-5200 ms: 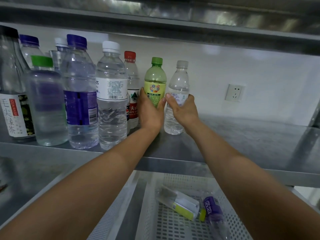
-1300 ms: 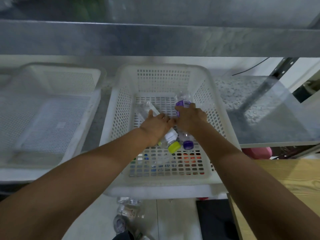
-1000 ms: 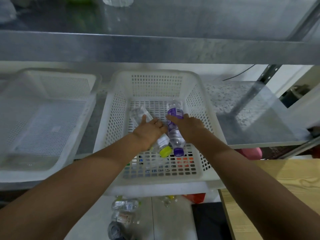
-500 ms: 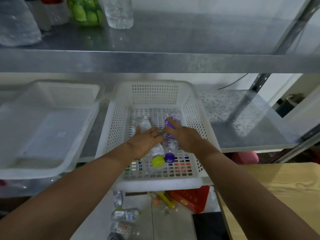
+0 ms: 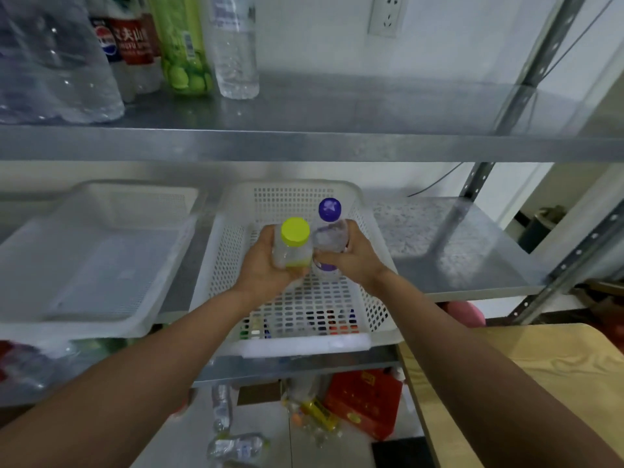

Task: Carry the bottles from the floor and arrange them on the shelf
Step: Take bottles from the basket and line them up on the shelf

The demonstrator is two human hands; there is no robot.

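My left hand (image 5: 261, 265) grips a clear bottle with a yellow-green cap (image 5: 294, 243), held upright above the white perforated basket (image 5: 297, 342). Beside it, my right hand (image 5: 354, 256) grips a clear bottle with a purple cap (image 5: 329, 228), also cap up. The two bottles touch each other. On the metal shelf (image 5: 337, 143) above stand several bottles at the left: a green one (image 5: 182, 45), a clear one (image 5: 234, 52) and a red-labelled one (image 5: 133, 49).
A second white basket (image 5: 101, 258) sits left on the lower shelf. Loose bottles (image 5: 236, 445) and a red bag (image 5: 364, 400) lie on the floor below. A wooden table (image 5: 526, 383) is at lower right. A shelf upright (image 5: 537, 62) rises at right.
Both hands have lifted the two bottles out of the basket and turned them cap up. The view has tilted upward, showing more of the upper shelf.
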